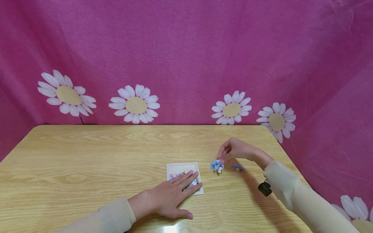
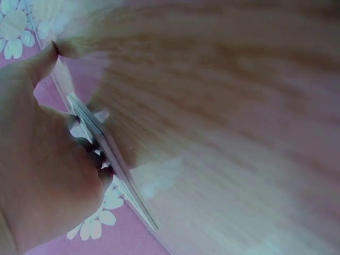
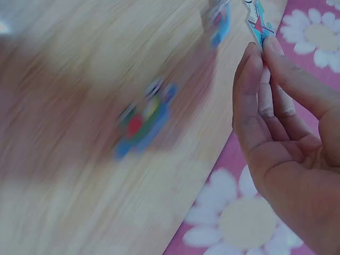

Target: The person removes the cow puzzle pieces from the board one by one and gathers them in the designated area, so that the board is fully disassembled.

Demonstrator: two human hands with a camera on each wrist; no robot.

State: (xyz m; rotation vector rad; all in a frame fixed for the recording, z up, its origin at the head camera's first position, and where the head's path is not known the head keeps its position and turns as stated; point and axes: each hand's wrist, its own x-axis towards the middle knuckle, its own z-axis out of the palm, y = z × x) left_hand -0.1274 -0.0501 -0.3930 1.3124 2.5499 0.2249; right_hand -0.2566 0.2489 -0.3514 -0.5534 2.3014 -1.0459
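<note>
My left hand (image 1: pixel 172 195) lies with straight fingers across a small square puzzle board (image 1: pixel 171 167), covering much of its picture. Seen edge-on in the left wrist view, the puzzle board (image 2: pixel 119 164) is thin, with the fingers on its face. Between thumb and fingertip my right hand (image 1: pixel 236 150) pinches a blue puzzle piece (image 1: pixel 214 165) to the right of the board. The right wrist view shows that puzzle piece (image 3: pixel 257 21) held at the fingertips of the right hand (image 3: pixel 287 122). Another puzzle piece (image 1: pixel 238 168) lies on the table below the right wrist.
The wooden table (image 1: pixel 87 155) extends widely to the left and behind the board. A pink curtain (image 1: pixel 180 64) with white flowers hangs along the table's back and right edges. In the right wrist view a blurred puzzle piece (image 3: pixel 146 119) lies on the wood.
</note>
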